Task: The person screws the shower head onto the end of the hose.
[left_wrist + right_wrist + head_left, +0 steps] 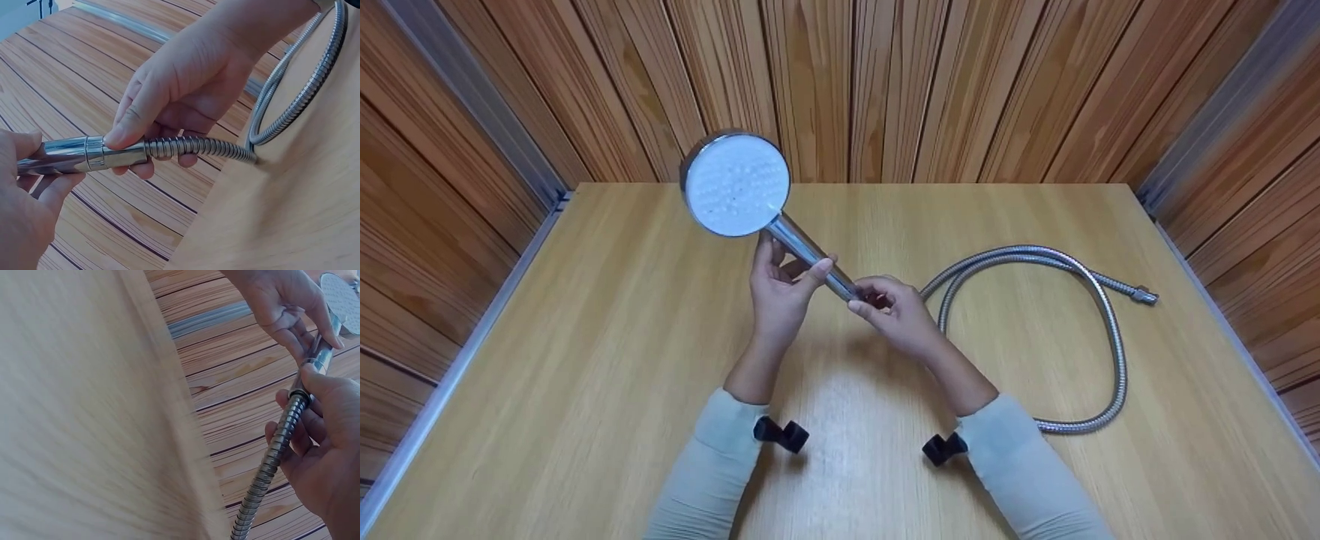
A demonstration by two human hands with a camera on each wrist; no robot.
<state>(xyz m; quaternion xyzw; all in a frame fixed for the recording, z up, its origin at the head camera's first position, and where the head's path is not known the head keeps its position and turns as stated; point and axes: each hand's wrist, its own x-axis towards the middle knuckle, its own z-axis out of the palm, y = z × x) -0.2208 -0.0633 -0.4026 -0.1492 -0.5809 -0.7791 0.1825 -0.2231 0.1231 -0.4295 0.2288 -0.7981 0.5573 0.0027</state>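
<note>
A chrome shower head (737, 184) with a white round face is held above the table, tilted with its face up and to the left. My left hand (782, 289) grips its handle (808, 250) between thumb and fingers. At the handle's lower end my right hand (901, 313) pinches the smooth metal end nut (126, 155) of a ribbed shower hose (197, 145). In the left wrist view the nut meets the handle end, with a thin seam line between them. The right wrist view shows the hose (264, 478) running down from the right hand.
The hose's remaining length (1119, 360) loops over the right side of the wooden table (607, 360). Its free end fitting (1144, 295) lies at the far right. Wood-panelled walls (885, 90) stand behind and on both sides. Black wrist cameras (781, 434) sit on both sleeves.
</note>
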